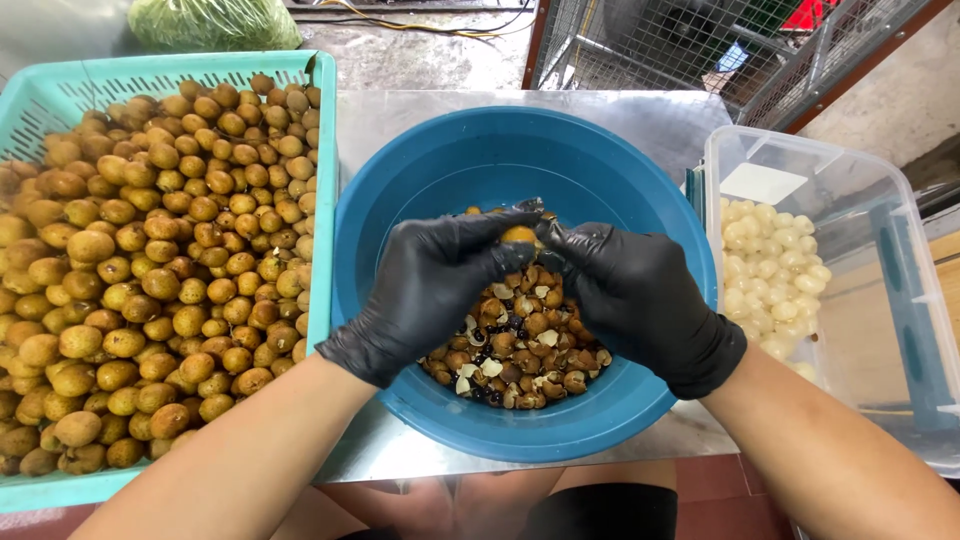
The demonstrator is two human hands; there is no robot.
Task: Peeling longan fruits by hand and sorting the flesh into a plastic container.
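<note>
- The small round tan-brown longan fruit (519, 235) sits pinched between the fingertips of both hands, held above the middle of the round blue plastic basin (420, 170); only a sliver of its shell shows between the gloves.
- The left hand (432, 285), in a black rubber glove, comes in from the left and below, and its grip is narrow, thumb and forefinger closed on the fruit's left side.
- The right hand (635, 290), also black-gloved, mirrors it from the right, its grip just as narrow on the fruit's right side; the two sets of fingertips are almost touching over the fruit.
- The fruit is round, so it shows no long axis. Neither hand is plainly nearer; it lies level between them, at the far ends of both.
- Directly under the hands, on the basin floor, lies a heap of brown shell pieces and dark seeds (515, 345), well apart from the held fruit.
- To the left, touching the basin's rim, a turquoise slotted plastic crate (60, 95) is piled with unpeeled brown longans (150, 270).
- To the right, just beside the basin, a clear plastic tub (880, 200) holds pale, peeled, whitish fruit flesh (775, 265).
- All three stand on a metal worktop (650, 115); nothing lies between the hands and either container.
</note>
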